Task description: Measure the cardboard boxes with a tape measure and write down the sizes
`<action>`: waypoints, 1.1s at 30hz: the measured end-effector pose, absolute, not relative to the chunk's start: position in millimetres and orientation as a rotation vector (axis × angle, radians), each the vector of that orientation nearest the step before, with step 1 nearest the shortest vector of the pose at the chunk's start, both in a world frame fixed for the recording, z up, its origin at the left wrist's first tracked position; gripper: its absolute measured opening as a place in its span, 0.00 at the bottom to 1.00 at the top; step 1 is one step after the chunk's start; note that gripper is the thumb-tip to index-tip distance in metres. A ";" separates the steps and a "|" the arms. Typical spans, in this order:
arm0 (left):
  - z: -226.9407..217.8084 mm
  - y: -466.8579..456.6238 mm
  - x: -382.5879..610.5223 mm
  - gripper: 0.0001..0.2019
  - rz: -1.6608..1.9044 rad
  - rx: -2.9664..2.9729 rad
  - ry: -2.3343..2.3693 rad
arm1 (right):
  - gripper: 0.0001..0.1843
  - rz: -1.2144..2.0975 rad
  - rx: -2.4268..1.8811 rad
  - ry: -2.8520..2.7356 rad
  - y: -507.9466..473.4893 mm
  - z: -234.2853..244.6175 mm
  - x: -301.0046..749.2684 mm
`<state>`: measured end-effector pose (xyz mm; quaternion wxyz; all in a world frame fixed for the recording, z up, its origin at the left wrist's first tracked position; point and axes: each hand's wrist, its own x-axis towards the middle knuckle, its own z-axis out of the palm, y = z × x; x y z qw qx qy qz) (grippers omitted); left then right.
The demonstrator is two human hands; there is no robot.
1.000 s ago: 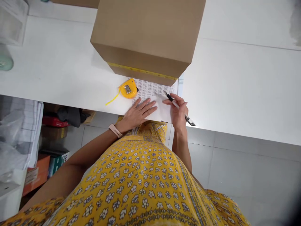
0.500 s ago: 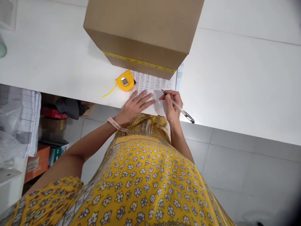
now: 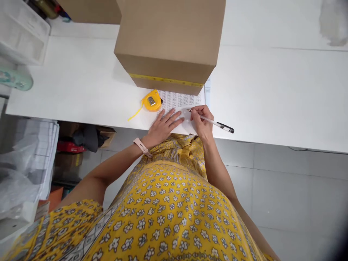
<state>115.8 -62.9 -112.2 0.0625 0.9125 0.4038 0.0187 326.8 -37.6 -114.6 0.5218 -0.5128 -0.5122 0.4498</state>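
Your left hand [image 3: 163,125] lies flat with fingers spread on the printed paper [image 3: 178,102] at the white table's [image 3: 272,94] near edge, while your right hand [image 3: 202,122] pinches a pen [image 3: 216,123], tip touching the sheet. The paper's far end is hidden under the cardboard box [image 3: 168,40], and its print is too small to read. The pen is slim and clear with a black end, and a round yellow tape measure [image 3: 152,101] lies just beside your left fingertips.

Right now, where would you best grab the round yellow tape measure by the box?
Pinch the round yellow tape measure across its curved rim, coming from above and the left. It lies flat, clip plate up; the brown cardboard box crowds its far side and the left hand lies to its right, so the left is probably freest.
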 end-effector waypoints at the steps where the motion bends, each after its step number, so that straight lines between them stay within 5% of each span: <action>1: -112.0 -62.5 116.2 0.33 0.053 2.768 1.218 | 0.14 1.090 -1.230 -1.201 -37.0 -115.9 326.0; 33: -90.2 -26.9 140.4 0.20 0.076 3.088 0.694 | 0.14 0.989 -1.506 -1.188 -10.0 -111.8 313.5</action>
